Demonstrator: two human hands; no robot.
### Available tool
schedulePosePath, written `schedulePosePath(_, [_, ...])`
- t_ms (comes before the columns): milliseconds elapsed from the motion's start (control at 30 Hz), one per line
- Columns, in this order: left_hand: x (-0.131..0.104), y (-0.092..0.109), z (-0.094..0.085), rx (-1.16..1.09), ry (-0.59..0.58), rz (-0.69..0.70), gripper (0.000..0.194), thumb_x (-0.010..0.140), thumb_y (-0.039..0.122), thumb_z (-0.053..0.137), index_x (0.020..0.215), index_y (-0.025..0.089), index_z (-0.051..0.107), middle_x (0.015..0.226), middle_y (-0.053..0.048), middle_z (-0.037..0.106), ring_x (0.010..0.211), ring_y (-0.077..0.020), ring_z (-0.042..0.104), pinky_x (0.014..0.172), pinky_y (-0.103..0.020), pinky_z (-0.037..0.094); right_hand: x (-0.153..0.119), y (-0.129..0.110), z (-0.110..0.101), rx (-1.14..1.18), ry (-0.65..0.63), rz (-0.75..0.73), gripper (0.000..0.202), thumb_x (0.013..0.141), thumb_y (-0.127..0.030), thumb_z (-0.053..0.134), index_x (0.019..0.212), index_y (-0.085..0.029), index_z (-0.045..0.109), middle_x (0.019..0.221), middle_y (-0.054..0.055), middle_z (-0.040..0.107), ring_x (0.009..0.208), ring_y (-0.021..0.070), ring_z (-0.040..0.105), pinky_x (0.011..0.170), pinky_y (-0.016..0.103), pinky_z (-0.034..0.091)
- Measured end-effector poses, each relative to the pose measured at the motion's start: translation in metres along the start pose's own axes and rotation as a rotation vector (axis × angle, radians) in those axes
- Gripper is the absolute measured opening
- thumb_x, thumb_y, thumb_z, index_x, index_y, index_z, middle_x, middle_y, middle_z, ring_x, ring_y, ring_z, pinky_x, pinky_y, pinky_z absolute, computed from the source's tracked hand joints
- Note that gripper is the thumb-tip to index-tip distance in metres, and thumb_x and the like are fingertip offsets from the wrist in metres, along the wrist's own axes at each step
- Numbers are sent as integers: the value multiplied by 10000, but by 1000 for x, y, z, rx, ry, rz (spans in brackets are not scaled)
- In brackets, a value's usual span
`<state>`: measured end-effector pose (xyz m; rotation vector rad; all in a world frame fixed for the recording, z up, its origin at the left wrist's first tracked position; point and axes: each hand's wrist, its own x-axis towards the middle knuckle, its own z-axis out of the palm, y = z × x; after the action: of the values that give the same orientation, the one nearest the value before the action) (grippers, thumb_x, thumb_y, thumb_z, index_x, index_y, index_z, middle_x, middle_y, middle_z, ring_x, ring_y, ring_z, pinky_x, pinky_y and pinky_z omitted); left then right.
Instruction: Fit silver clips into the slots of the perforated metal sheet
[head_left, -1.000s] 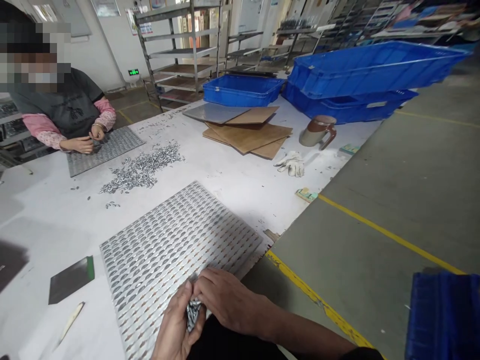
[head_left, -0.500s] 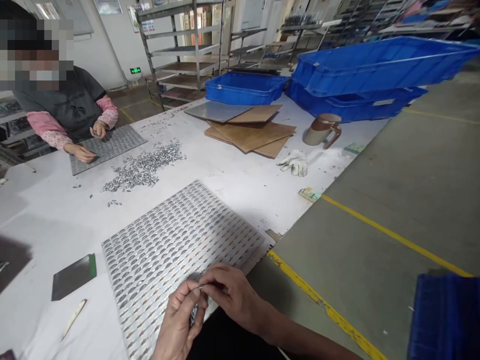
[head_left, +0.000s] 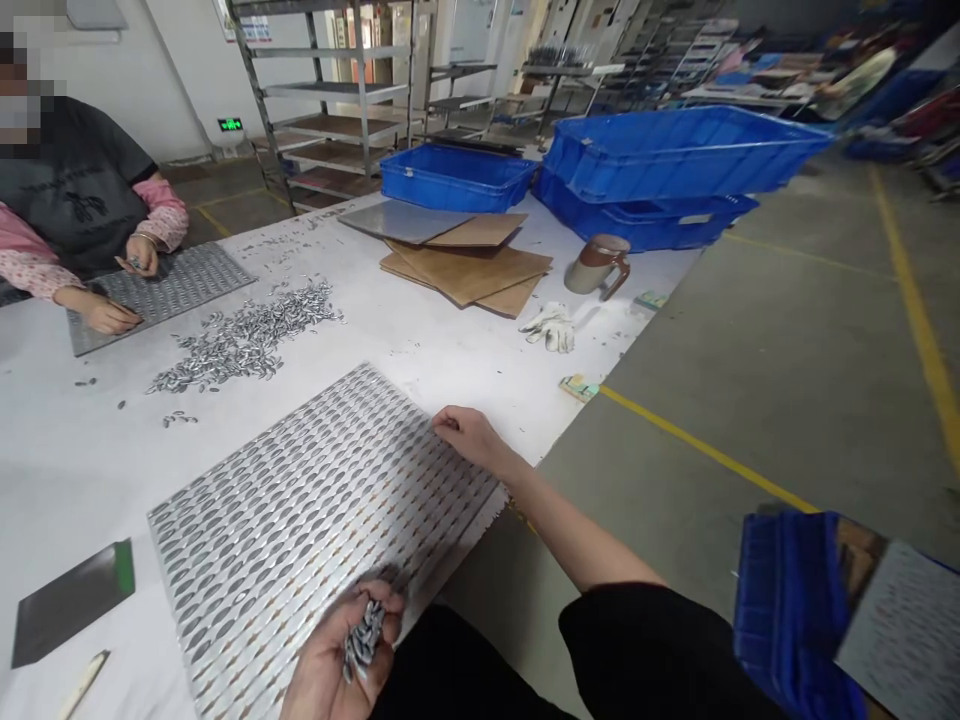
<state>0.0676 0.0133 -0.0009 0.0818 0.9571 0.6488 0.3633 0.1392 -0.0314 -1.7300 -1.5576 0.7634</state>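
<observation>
My left hand (head_left: 337, 650) is cupped, palm up, around a heap of small grey leaf-shaped pieces (head_left: 365, 637), over the near edge of the patterned tray. My right hand (head_left: 471, 437) reaches to the right side of the tray, its fingers pinched together at the surface; whatever is between them is hidden. The silver tray (head_left: 169, 525) has rows of leaf-shaped slots. Dark grey pieces fill the far and left rows, while brownish spots show in the near and right rows. A loose pile of the same pieces (head_left: 247, 335) lies beyond the tray.
Across the table a co-worker's hands (head_left: 112, 312) work over another tray (head_left: 191, 280). Cardboard sheets (head_left: 469, 270), a mug (head_left: 598, 265), white gloves (head_left: 551, 327) and blue crates (head_left: 457, 178) stand further back. A dark plate (head_left: 71, 605) and a whitish stick (head_left: 84, 685) lie at left.
My right hand has moved from beside the left hand, away to the tray's right side. My left hand has turned palm up, showing the pieces. The view has shifted right.
</observation>
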Motion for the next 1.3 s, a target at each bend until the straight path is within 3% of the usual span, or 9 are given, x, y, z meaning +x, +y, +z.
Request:
schedulePosePath(133, [-3,-3,-3,102,-29,27,210,729,260,805,877,139,718,682,-32,588,449,-43,402,326,-131,204,10,2,4,-34,-78,-40,169,777,-148,543,841,-167,698,771,23,710,715,154,636,695,261,481])
schedulePosePath(400, [-3,1,-12,77,-51,42,213,725,267,810,831,127,688,740,-44,584,440,-11,316,339,-135,177,18,1,-1,-150,-61,-18,103,752,-124,572,818,-174,632,720,3,663,698,155,605,666,246,443])
schedulePosePath(500, [-9,1,-17,102,-65,92,228,775,330,765,831,125,681,749,-57,597,441,-19,331,335,-138,179,-2,-17,1,-173,23,-19,118,794,-174,578,911,-170,599,730,3,632,696,164,579,680,267,437])
schedulePosePath(600, [-20,-1,-23,157,-28,184,342,831,446,689,915,114,687,727,-65,604,429,-25,354,324,-138,155,-47,-55,22,-77,56,-177,94,898,-251,539,935,-184,592,779,8,629,699,153,577,701,269,448])
schedulePosePath(733, [-34,-8,-27,156,104,268,438,837,530,652,1050,149,666,715,-34,600,446,-47,420,321,-120,183,-122,-113,73,-28,-414,-597,135,961,-233,507,889,-204,618,883,20,644,845,153,591,783,258,461])
schedulePosePath(800, [-41,-12,-31,102,201,313,447,812,540,679,1067,173,656,807,-30,614,519,-61,486,347,-108,261,-148,-134,97,-130,-546,-724,115,951,-192,513,898,-191,615,933,40,641,911,173,580,848,290,456])
schedulePosePath(1033, [-68,-19,-59,56,283,390,526,796,627,631,1047,165,626,667,31,530,400,-39,322,306,-133,161,-167,-169,133,-219,-724,-752,142,953,-160,482,872,-179,597,976,54,631,952,176,579,880,288,453])
schedulePosePath(1167, [-85,-18,-71,104,292,489,510,823,640,579,1076,198,614,687,20,551,500,-93,439,362,-139,267,-173,-187,141,-291,-765,-647,127,950,-174,466,904,-166,585,969,60,634,892,182,592,793,290,463])
schedulePosePath(1300, [-97,-18,-80,129,363,504,479,860,643,507,1094,240,620,860,-22,643,695,-160,568,491,-195,426,-181,-201,150,-352,-787,-640,148,914,-155,481,1028,-153,575,1065,80,627,952,201,589,829,305,460])
